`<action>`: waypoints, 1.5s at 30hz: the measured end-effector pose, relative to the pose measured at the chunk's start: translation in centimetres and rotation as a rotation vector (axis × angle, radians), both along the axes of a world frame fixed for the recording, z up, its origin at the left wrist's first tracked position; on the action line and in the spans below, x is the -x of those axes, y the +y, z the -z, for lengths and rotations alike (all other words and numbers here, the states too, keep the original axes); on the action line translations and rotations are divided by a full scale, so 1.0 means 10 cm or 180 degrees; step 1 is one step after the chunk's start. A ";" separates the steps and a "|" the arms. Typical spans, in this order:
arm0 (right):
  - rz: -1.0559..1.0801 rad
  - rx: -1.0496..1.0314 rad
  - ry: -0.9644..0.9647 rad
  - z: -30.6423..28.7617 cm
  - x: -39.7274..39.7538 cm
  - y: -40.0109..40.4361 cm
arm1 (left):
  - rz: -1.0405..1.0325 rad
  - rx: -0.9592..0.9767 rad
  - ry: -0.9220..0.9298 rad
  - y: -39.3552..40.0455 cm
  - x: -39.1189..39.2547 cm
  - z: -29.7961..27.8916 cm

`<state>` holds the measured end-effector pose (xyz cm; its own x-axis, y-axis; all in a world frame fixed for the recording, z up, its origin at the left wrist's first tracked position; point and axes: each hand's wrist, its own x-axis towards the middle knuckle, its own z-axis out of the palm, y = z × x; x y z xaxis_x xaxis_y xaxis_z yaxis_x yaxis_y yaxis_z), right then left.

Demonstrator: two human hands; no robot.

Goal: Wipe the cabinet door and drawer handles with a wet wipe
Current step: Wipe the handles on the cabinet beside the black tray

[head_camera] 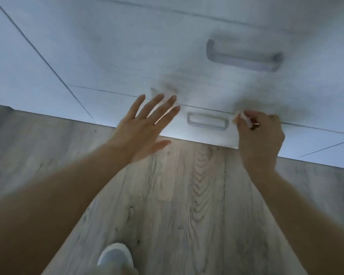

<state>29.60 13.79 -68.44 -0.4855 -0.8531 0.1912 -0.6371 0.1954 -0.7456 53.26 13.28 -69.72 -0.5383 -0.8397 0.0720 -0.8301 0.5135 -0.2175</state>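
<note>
White cabinet fronts (111, 56) fill the upper half of the view. A grey bar handle (242, 58) sits on the upper drawer, and a smaller one (207, 122) on the bottom drawer. My left hand (145, 126) is spread flat with straight fingers, just left of the lower handle, over the bottom drawer front. My right hand (260, 135) is curled, pinching a small white wet wipe (239, 116) right of the lower handle, near the seam between the two drawers. Another handle's corner (154, 91) peeks out above my left fingers. The picture is blurred.
Grey wood-look floor (187, 195) runs up to the cabinet base. My foot in a pale slipper (115, 257) stands at the bottom centre. More cabinet panels with dark seams (38, 54) extend to the left and right.
</note>
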 end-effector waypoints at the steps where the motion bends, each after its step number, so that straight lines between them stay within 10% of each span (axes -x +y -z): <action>1: -0.0127 -0.0241 0.0020 -0.18 0.00 0.04 | -0.0120 -0.0215 -0.0070 0.05 0.00 -0.24; 11: -0.0786 -0.1314 0.0381 -2.85 -0.18 0.51 | -0.0467 -0.1208 -0.0277 0.20 -0.05 -3.14; 21: -0.0656 -0.0400 0.0275 -5.26 -0.71 0.40 | -0.0373 -0.0755 -0.0162 0.27 -0.38 -5.41; 45: -0.1554 0.0132 0.0354 -7.03 -2.75 0.83 | -0.1061 0.0020 -0.0059 0.96 -2.51 -7.08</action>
